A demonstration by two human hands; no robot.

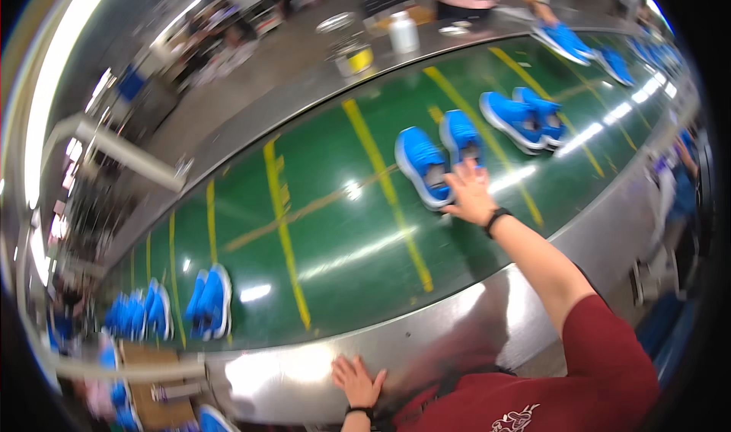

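Note:
My right arm stretches over a green conveyor belt [335, 257], and my right hand [472, 194] is at the heels of a pair of blue sneakers with white soles. Its fingers are spread, reaching over the heel of the right sneaker [459, 131], while the thumb lies by the heel of the left sneaker [417, 154]. No firm grip shows. My left hand [358, 382] rests on the belt's metal edge [297, 398], fingers apart and holding nothing.
Another pair of blue sneakers [512, 116] stands farther right, and more stand in a row [213, 299] at the left. Across the belt a co-worker's hand [544, 13] touches a blue sneaker [562, 42]. A clear jar [341, 36] and a white bottle [403, 33] stand on the far ledge.

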